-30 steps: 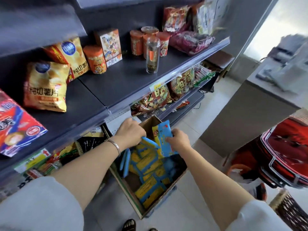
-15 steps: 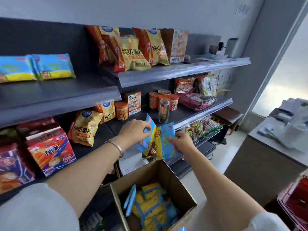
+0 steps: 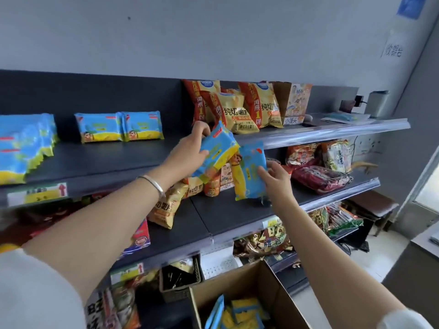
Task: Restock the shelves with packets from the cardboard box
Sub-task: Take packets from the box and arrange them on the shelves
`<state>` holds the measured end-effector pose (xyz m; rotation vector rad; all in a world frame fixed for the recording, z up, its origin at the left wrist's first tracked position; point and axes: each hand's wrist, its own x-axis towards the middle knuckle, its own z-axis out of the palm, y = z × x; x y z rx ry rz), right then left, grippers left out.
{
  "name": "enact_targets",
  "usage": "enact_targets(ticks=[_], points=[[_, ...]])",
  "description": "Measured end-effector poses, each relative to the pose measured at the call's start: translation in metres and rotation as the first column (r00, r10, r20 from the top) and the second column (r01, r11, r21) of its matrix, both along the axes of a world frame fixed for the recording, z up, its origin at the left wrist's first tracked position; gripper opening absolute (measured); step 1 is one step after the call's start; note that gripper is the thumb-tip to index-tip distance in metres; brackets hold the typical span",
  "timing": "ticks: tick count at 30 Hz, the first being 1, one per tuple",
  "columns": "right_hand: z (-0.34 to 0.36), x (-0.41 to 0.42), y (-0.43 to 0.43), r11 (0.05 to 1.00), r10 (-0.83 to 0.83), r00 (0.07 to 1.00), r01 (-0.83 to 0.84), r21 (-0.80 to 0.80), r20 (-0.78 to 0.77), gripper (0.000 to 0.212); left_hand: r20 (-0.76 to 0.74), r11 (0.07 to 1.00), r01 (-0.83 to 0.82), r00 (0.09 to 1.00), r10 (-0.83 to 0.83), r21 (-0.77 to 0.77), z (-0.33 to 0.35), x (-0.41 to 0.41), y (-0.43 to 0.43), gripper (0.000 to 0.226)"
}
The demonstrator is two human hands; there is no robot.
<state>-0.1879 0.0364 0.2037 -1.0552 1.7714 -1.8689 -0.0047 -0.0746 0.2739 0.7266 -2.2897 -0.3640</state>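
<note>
While both arms reach up toward the shelving, each hand grasps one blue-and-yellow packet. The left hand (image 3: 190,148) has its fingers (image 3: 202,129) curled over the upper edge of the first packet (image 3: 219,148) with the thumb pressed on its face; this packet is tilted and held in the air just in front of the top shelf (image 3: 114,160). Just right of those fingers, the right hand (image 3: 276,179) pinches the second packet (image 3: 249,172) by its right edge, thumb on the front and the other fingers behind it, so it stands nearly upright, and the two packets touch or overlap at their near corners. Behind the left fingertips stand yellow chip bags (image 3: 237,108) on the top shelf. Well to the left of the fingers, two matching shelved packets (image 3: 120,125) stand side by side on that shelf, and more of them pile at the far left edge. Far below both hands, the cardboard box (image 3: 270,286) sits open with boxed packets (image 3: 240,309) of the same kind inside. A silver bracelet (image 3: 153,184) circles the left wrist.
</note>
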Motion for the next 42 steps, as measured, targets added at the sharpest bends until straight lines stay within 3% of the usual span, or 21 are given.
enact_targets(ticks=[8, 15, 19, 23, 32, 36, 42], points=[[0.069, 0.061, -0.095, 0.989, 0.103, 0.994, -0.107, -0.105, -0.04, 0.007, -0.212, 0.992, -0.118, 0.969, 0.126, 0.049, 0.057, 0.08, -0.087, 0.045], [0.101, 0.12, -0.193, 0.999, 0.051, 0.944, -0.046, 0.023, -0.325, 0.016, -0.032, 0.956, -0.292, 0.956, 0.291, -0.036, 0.074, 0.157, -0.181, 0.042], [0.107, 0.137, -0.238, 0.99, 0.04, 0.826, 0.045, 0.137, -0.562, 0.027, 0.185, 0.916, -0.394, 0.897, 0.402, -0.08, 0.07, 0.181, -0.22, 0.034], [0.102, 0.144, -0.275, 0.931, 0.123, 0.64, 0.19, 0.312, -0.759, 0.03, 0.323, 0.902, -0.424, 0.844, 0.428, -0.088, 0.056, 0.189, -0.246, 0.035], [0.095, 0.132, -0.359, 0.813, 0.464, 0.446, 0.129, 0.567, -0.766, 0.035, 0.45, 0.905, -0.42, 0.795, 0.406, -0.075, 0.036, 0.179, -0.289, 0.041], [0.093, 0.127, -0.386, 0.841, 0.454, 0.369, 0.123, 0.526, -0.811, 0.038, 0.503, 0.916, -0.4, 0.784, 0.365, -0.041, 0.034, 0.164, -0.311, 0.043], [0.082, 0.13, -0.402, 0.895, 0.405, 0.253, 0.088, 0.438, -0.879, 0.053, 0.557, 0.874, -0.406, 0.675, 0.484, -0.267, 0.026, 0.154, -0.325, 0.061]])
